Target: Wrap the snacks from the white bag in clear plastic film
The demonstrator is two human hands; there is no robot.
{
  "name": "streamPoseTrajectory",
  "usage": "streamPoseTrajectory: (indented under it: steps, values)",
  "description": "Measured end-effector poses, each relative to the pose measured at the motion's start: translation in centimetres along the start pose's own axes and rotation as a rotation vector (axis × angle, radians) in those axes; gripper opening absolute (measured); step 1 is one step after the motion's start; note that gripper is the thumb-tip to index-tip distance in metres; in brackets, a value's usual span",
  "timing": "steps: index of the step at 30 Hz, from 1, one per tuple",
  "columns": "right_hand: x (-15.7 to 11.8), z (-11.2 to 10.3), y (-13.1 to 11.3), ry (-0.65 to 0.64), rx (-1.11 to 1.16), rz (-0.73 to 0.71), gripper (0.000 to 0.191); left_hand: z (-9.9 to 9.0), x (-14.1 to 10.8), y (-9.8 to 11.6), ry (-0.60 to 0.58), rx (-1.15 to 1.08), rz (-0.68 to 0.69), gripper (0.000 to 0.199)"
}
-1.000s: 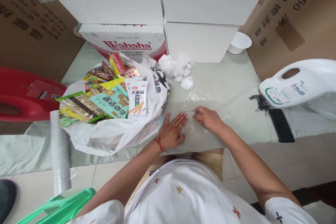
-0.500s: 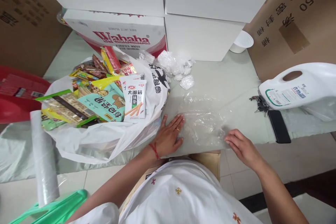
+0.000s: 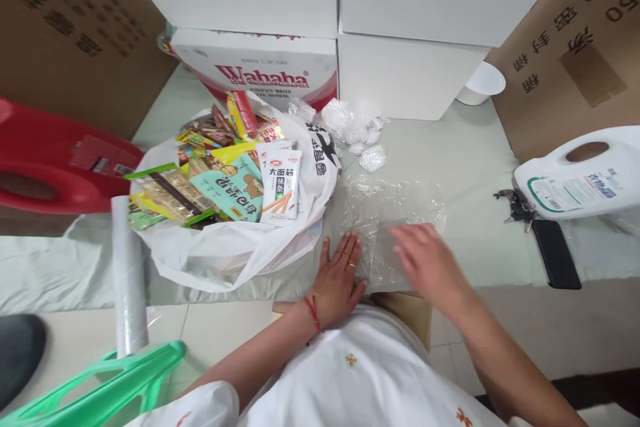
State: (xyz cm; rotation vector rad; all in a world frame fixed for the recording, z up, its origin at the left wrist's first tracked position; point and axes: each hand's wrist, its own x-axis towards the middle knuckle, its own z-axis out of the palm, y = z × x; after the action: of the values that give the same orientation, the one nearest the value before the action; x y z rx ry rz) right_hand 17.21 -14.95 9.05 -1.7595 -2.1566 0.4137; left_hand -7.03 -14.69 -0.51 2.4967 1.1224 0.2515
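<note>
A clear crinkled plastic sheet [image 3: 370, 213] lies spread on the pale green tablecloth [image 3: 477, 213]. My left hand [image 3: 340, 277] rests flat at its left edge, fingers apart, with a ring and a red wrist cord. Blurred by motion, my right hand [image 3: 433, 267] is over the sheet's right part; whether it touches the plastic is unclear. Behind the sheet sit several crumpled plastic wads [image 3: 345, 121]. Left of my left hand stands a white bag [image 3: 220, 267] full of snack packets, a white packet [image 3: 281, 185] on top.
White boxes [image 3: 400, 73] and a Wahaha carton [image 3: 200, 57] line the back. On the right are a white jug [image 3: 575, 183], keys [image 3: 517, 207], a black phone [image 3: 556, 253] and a white bowl [image 3: 483, 83]. A red jug [image 3: 60, 160], plastic roll [image 3: 129, 280] and green stool [image 3: 100, 387] are left.
My right hand has moved left from the sheet's right corner to over the sheet. My left hand stays at the left edge. The whole view has shifted, showing more on the left.
</note>
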Motion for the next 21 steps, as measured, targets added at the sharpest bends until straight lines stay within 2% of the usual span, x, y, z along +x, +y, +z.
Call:
streamPoseTrajectory:
  steps: [2,5,7,9,11,13,15,17,19,21]
  values:
    - [1.9,4.5,-2.7,-0.097,-0.019,-0.102,0.045,-0.8,-0.4,0.2,0.106,-0.073,-0.027,0.083]
    - [1.8,10.2,-4.4,-0.168,-0.038,-0.173,0.056,-2.7,-0.4,0.5,0.300,-0.212,-0.083,0.064]
    - [1.1,12.4,-4.4,-0.158,-0.053,-0.192,0.058,-3.7,0.9,0.7,0.334,-0.298,-0.058,0.049]
    - [0.4,13.3,-4.2,-0.123,-0.062,-0.198,0.058,-4.0,3.2,0.4,0.271,-0.345,0.009,0.043]
    - [-0.1,13.2,-4.0,-0.116,-0.058,-0.200,0.055,-3.5,5.8,-0.5,0.249,-0.278,-0.113,0.046]
    - [-0.6,12.1,-3.8,-0.158,-0.025,-0.233,0.051,-2.6,7.5,-1.8,0.221,-0.197,-0.216,0.051]
    - [-1.0,9.9,-3.7,-0.223,0.052,-0.282,0.045,-1.6,7.9,-3.0,0.186,-0.148,-0.201,0.056]
    - [-0.5,6.9,-4.2,-0.227,0.151,-0.272,0.037,-0.9,7.3,-3.8,0.166,-0.106,-0.132,0.063]
    - [1.5,3.9,-5.6,-0.108,0.195,-0.183,0.031,-0.3,6.4,-4.1,0.163,-0.066,-0.090,0.072]
    - [5.1,1.9,-8.2,0.090,0.131,-0.100,0.027,0.0,5.9,-4.1,0.164,-0.058,-0.055,0.074]
